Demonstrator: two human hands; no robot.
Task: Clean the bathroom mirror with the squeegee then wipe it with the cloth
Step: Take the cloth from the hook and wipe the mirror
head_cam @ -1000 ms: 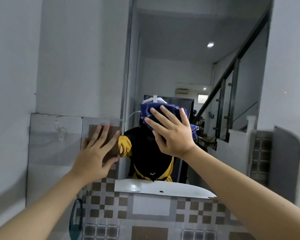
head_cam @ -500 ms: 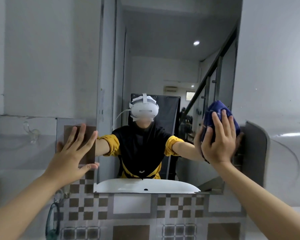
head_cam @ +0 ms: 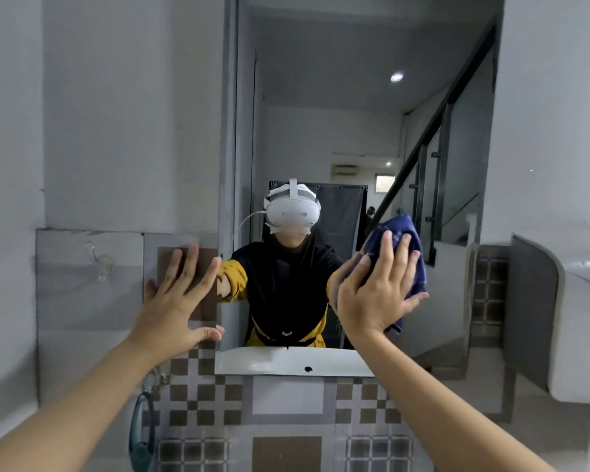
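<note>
The bathroom mirror point(head_cam: 321, 114) fills the middle of the head view and reflects a person in a headset. My right hand point(head_cam: 378, 287) presses a crumpled dark blue cloth point(head_cam: 404, 233) flat against the lower right part of the glass, fingers spread over it. My left hand point(head_cam: 181, 301) lies open and flat on the brown-and-grey tiled wall point(head_cam: 191, 390), just left of the mirror's edge, holding nothing. I cannot make out a squeegee for certain.
A teal looped object point(head_cam: 140, 430) hangs low on the tiled wall below my left arm. A clear suction hook point(head_cam: 99, 264) sits on the panel to the left. A white rounded fixture point(head_cam: 579, 335) juts out at the right.
My right hand swept the cloth from the mirror's middle to its right edge, then came back a little to the left. My left hand stayed pressed on the wall.
</note>
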